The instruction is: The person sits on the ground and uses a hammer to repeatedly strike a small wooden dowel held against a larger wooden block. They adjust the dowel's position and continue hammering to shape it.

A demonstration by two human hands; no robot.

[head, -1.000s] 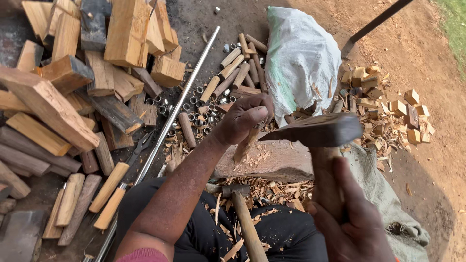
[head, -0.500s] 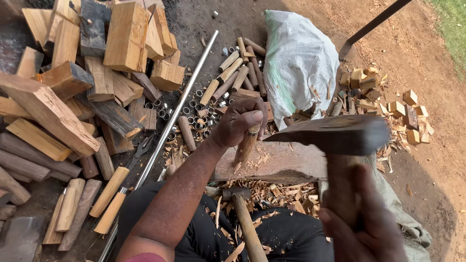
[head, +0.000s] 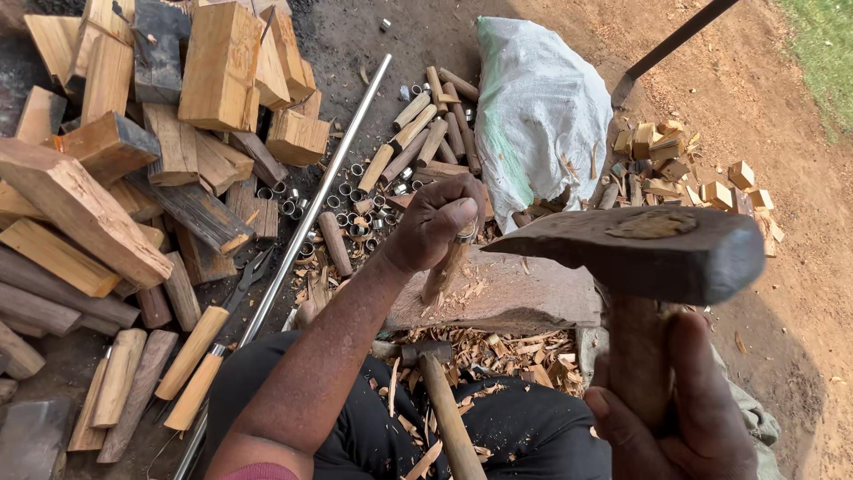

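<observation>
Left hand [head: 440,222]: arm stretched forward from the lap, grip clenched round the top of a wooden peg [head: 444,271], thumb over a metal ring at its upper end. Peg stands tilted, lower end on the flat stone slab [head: 506,298].

Right hand [head: 684,418]: raised near the camera, grip clenched on the wooden shaft of a hammer [head: 635,253]; the dark iron head lies level, above and right of the peg, apart from it, hiding part of the slab.

Around: second hammer [head: 440,391] on the lap among wood chips; white sack [head: 538,111] behind the slab; steel rod [head: 306,222] running diagonally on the ground; metal rings [head: 351,191] and turned pegs beside it; split wood blocks [head: 115,151] piled left; small cubes [head: 684,173] right.
</observation>
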